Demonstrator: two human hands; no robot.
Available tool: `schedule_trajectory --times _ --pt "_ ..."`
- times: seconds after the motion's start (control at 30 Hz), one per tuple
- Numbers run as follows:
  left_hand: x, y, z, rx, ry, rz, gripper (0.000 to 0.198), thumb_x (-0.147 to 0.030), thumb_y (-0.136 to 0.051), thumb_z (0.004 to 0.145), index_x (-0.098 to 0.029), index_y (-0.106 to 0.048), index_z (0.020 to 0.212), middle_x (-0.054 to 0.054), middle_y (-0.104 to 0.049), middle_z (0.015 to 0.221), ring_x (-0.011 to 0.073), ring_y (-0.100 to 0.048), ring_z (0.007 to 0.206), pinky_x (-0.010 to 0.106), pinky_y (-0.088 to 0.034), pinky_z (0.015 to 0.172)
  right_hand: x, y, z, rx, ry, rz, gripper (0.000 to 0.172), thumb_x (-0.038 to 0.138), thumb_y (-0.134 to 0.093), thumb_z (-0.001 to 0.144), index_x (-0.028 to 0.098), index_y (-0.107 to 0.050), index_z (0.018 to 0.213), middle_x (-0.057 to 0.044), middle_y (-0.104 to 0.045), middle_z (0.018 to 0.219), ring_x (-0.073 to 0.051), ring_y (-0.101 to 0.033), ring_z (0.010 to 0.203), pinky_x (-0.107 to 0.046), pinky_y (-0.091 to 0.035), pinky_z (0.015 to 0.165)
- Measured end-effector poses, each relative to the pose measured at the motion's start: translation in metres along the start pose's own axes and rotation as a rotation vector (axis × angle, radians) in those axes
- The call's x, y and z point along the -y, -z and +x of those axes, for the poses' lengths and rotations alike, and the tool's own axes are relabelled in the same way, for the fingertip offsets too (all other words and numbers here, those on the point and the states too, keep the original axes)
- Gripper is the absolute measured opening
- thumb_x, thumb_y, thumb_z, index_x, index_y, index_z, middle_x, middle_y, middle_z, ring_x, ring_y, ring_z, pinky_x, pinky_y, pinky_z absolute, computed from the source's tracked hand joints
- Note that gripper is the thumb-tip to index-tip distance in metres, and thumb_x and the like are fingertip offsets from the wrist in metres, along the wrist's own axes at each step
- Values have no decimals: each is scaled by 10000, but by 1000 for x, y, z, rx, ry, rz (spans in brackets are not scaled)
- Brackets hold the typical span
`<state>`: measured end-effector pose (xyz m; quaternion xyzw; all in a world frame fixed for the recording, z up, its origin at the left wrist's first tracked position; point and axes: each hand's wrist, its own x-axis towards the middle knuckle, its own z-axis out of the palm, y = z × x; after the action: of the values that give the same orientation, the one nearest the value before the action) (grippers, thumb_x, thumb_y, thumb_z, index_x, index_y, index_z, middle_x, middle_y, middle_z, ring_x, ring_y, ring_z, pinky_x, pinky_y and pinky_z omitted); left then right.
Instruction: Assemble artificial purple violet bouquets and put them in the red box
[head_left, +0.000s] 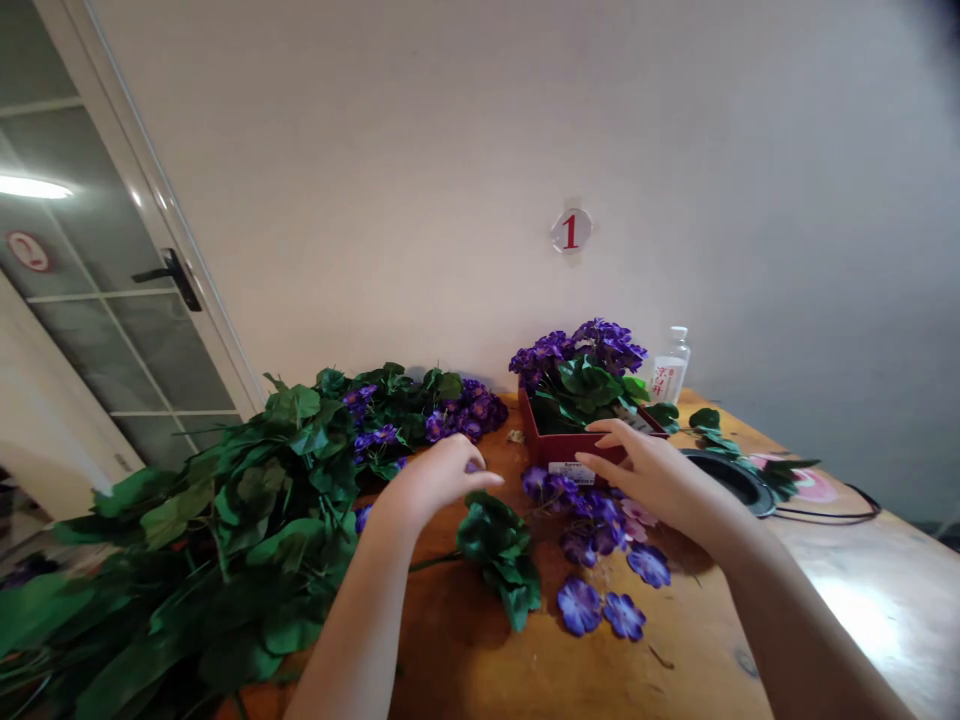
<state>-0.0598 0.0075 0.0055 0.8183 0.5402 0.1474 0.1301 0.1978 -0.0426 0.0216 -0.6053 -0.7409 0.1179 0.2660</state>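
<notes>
- Red square box (564,443) of stiff card, filled with purple fabric blooms and green leaves, stands at centre right of the frame on the orange-brown wooden bench (480,660); a small white label sits on its front wall.
- Right hand (646,472) is spread loose, thumb held apart from the fingers. The forefinger lies along the box's near right rim and the thumb reaches towards the label. It clasps nothing that can be seen.
- Left hand (441,476) is at centre frame, palm down, with its fingers curved and drawn together at the tips. A speck of purple shows at the fingertips, but I cannot tell whether it is pinched there.
- Loose purple fabric flower heads (600,560), flat with rounded petals and a pink one among them, lie scattered on the bench below the right hand.
- Small sprig of dark green cloth leaves (501,552), crinkled and veined, rests between the two forearms.
- Large heap of green artificial foliage (247,520) with purple clusters fills the lower left.
- Clear plastic bottle (670,370) stands behind the box against the pale wall.
</notes>
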Motion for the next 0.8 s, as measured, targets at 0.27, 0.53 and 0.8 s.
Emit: schedule_trajectory --times 0.27,0.53,0.8 --pt "67 -32 74 -337 434 4 420 -288 -538 858 -136 -453 1240 173 -382 1343 267 -510 1113 385 -435 881 17 13 -15 -27 86 138 342 489 -461 862 220 -555 1052 -38 -670 935 -144 -625 707 -244 -465 579" --pt "81 -36 88 -306 465 -318 242 -307 -554 864 -154 -575 1050 59 -587 1058 192 -585 929 364 -502 782 18 23 -19 -38 99 170 277 452 -482 860 232 -581 996 -33 -677 870 -133 -606 642 -237 -448 527" --pt "-10 14 29 -474 139 -771 369 -483 -538 819 -129 -615 890 19 -614 748 108 -575 634 218 -469 604 24 16 -15 39 153 500 594 489 -522 838 285 -333 1364 -94 -457 1342 -160 -626 912 -299 -513 777"
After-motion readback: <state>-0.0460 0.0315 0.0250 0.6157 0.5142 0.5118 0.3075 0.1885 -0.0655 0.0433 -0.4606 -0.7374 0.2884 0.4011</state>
